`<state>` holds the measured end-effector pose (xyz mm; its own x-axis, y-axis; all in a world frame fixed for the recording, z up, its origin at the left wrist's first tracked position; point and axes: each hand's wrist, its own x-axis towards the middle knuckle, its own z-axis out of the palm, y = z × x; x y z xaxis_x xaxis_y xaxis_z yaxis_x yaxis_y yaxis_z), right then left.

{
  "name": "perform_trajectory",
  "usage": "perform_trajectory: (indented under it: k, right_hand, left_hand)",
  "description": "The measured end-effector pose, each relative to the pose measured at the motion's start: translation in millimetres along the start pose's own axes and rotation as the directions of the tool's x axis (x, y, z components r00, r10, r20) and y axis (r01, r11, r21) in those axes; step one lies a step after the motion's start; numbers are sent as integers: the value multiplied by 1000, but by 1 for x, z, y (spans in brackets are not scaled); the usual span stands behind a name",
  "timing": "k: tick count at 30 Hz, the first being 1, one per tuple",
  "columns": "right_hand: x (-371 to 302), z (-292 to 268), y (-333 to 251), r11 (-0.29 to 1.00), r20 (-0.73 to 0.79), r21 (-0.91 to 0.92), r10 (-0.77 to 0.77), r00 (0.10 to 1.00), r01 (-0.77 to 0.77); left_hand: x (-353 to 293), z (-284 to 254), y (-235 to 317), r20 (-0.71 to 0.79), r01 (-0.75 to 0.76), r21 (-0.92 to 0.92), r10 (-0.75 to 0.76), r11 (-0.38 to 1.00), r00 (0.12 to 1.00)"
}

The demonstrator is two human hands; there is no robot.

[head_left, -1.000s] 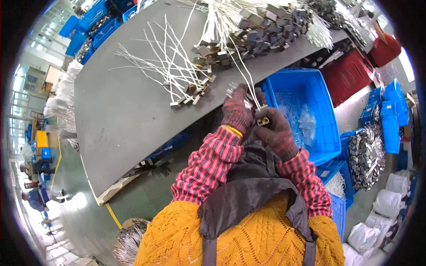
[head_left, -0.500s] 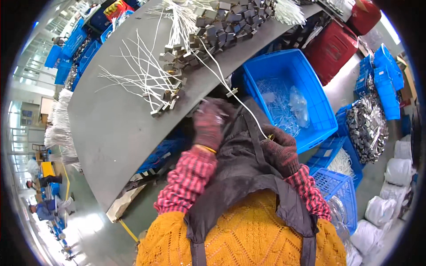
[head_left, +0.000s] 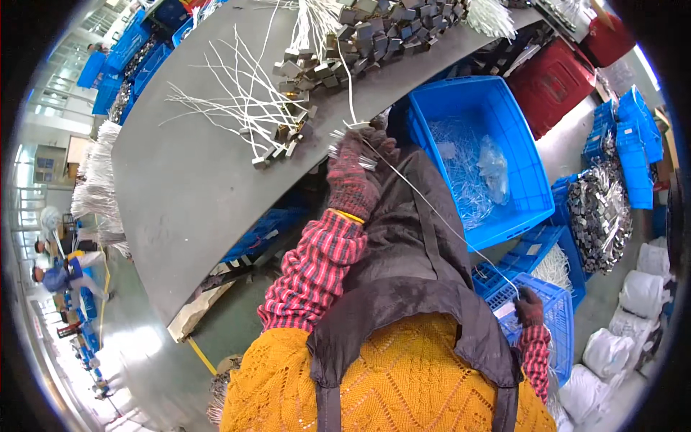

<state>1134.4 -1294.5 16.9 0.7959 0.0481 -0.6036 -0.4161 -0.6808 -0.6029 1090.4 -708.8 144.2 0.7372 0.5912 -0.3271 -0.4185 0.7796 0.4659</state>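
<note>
My left hand [head_left: 354,175], in a dark knitted glove, is closed on a small grey block with white cord ends [head_left: 344,141] at the near edge of the grey table [head_left: 194,194]. A thin white cord [head_left: 439,216] runs taut from it across my dark apron to my right hand [head_left: 530,307]. That gloved hand is far down at my right side, closed on the cord's end above a blue basket [head_left: 551,324]. Finished grey blocks with white cords [head_left: 259,115] lie spread on the table just beyond my left hand.
A heap of grey blocks [head_left: 389,32] lies at the table's far side. A large blue crate [head_left: 504,122] holding white cords and a plastic bag stands right of the table, with a red crate [head_left: 558,68] behind it. White sacks [head_left: 644,288] sit at far right. People [head_left: 54,266] stand far left.
My right hand has pulled away from my left, down to my right side, drawing the white cord out taut. My left hand stayed at the table edge.
</note>
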Motion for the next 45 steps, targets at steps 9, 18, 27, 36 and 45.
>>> perform_trajectory:
  k: [9,18,27,36,45]
  right_hand:
    - [18,-17,25,992,-122,-19,124,985,-127]
    - [65,-18,71,991,-132,-58,-128,983,121]
    - [-18,223,-346,734,389,537,-653,650,415]
    - [-67,366,-499,547,341,302,-827,447,781]
    - [-2,359,-501,636,124,271,-767,629,722]
  left_hand:
    - [-10,-10,53,-126,-173,78,182,982,975]
    - [-15,-8,57,-125,-130,63,137,989,983]
    - [-5,-27,66,168,-303,309,262,901,950]
    - [0,-19,110,4,-400,527,469,750,883]
    - [40,-77,229,-170,-141,843,505,520,846]
